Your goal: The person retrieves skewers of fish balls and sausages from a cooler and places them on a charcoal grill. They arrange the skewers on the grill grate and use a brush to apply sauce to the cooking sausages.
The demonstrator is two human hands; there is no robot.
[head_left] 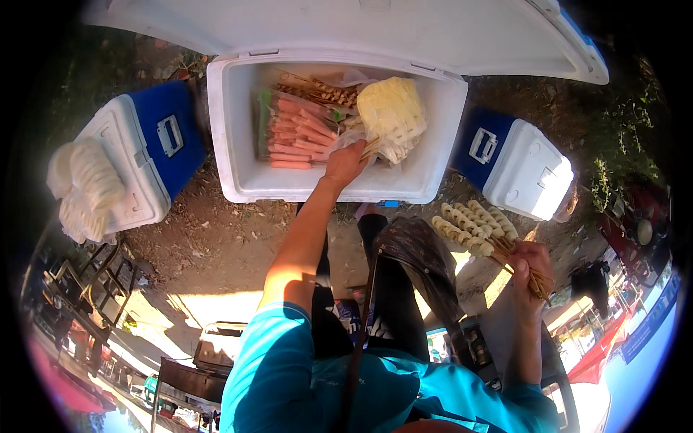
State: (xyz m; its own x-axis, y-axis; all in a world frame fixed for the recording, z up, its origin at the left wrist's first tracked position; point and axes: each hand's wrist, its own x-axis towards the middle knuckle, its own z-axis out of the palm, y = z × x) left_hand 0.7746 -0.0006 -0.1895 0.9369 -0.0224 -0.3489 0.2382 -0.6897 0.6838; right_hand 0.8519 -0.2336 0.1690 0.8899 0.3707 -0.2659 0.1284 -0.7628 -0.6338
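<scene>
My left hand [345, 164] reaches into a large white cooler [222, 144], fingers closed around the stick ends of pale skewers [372, 146]. Their far ends run in beside a bag of yellowish sheet-like food [391, 110]. In my right hand [531, 261], held out to the right of the cooler, is a bunch of skewers threaded with pale spiral pieces [469, 227]. Its fingers wrap around the bare sticks. Left of my left hand, inside the cooler, lies a clear bag of pink sausages [299, 133]. Darker skewers [325, 92] rest behind it.
The cooler's raised lid [346, 29] stands behind it. A blue and white cooler [137, 159] on the left carries a plastic bag of pale round items [86, 180]. Another blue and white cooler [520, 166] stands right. A dark bag [419, 252] hangs at my front. Dirt ground [238, 231] lies below.
</scene>
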